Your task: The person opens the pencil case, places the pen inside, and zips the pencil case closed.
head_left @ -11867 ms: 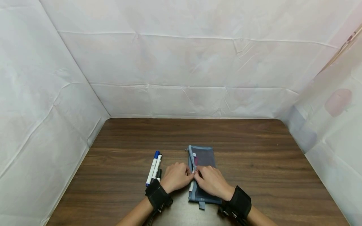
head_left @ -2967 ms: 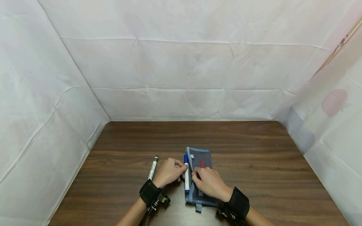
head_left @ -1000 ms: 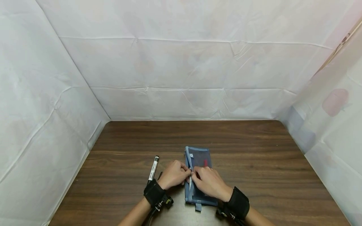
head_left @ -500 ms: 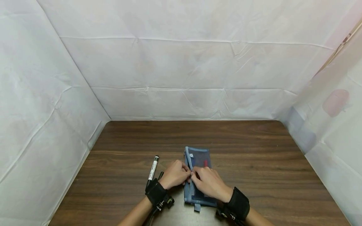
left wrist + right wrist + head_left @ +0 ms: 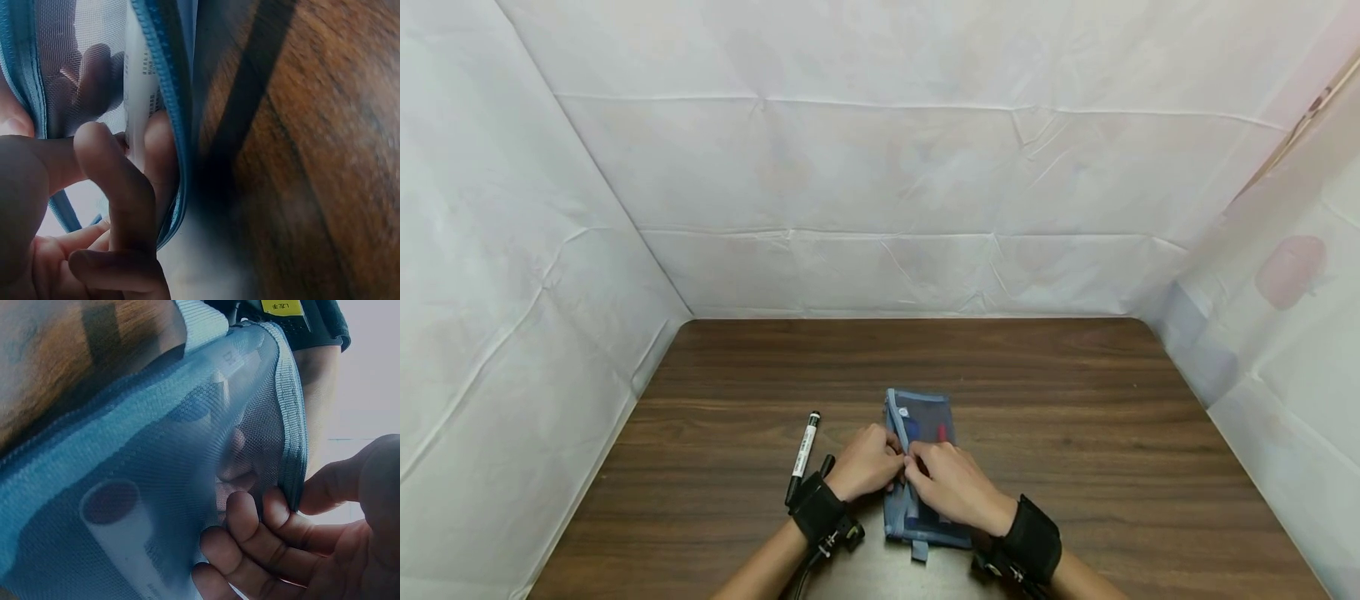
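Note:
A blue mesh zip pouch (image 5: pixel 927 408) lies on the table with its zipped side parted. My right hand (image 5: pixel 957 485) pinches the zipper edge (image 5: pixel 290 425) between thumb and index finger. The fingers of my left hand (image 5: pixel 865 461) reach into the opening, and in the left wrist view they pinch a white marker (image 5: pixel 136 94) inside the pouch. Through the mesh, a blue cap (image 5: pixel 912 429) and a red piece (image 5: pixel 942 432) show. The right wrist view shows another white marker (image 5: pixel 119 531) with a dark reddish end inside. The fingers hide much of the opening.
Left of my left hand lies a white marker with black ends (image 5: pixel 805 446). Beside it, a black cap (image 5: pixel 827 465) sticks out from behind the left wrist strap (image 5: pixel 816 507). White cloth walls (image 5: pixel 880 275) enclose the wooden table (image 5: pixel 1075 400).
The blue-capped marker, first beside the pouch, then held along its opening, is now inside. Lately the pouch has slid slightly left, with my hands staying at its opening.

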The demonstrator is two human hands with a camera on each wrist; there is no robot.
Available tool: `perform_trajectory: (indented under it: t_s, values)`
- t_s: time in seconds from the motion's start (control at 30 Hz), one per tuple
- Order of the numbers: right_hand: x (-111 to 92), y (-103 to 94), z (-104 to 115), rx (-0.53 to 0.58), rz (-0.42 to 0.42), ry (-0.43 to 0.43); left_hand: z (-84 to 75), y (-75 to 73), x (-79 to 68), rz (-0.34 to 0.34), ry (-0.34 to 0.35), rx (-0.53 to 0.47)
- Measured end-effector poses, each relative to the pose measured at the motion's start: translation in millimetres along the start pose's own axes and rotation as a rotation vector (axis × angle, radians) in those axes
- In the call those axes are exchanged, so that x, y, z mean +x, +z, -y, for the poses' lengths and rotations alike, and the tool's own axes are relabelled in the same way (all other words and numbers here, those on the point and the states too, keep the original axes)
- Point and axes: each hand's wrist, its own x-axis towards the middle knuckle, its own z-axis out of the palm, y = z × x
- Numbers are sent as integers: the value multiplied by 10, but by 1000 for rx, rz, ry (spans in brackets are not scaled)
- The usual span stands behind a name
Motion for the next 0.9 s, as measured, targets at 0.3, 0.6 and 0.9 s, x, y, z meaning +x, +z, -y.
perform_trajectory:
  t_s: [0.3, 0.6, 0.9]
  values:
    - [-11, 0, -16, -8, 6, 7, -26, -8, -8, -19, 15, 53]
    - [-7, -4, -32, -19, -9, 17, 6, 6, -30, -50, 75, 116]
    - [11, -32, -38, -45, -40, 24, 8, -119, -111, -164, 96, 175]
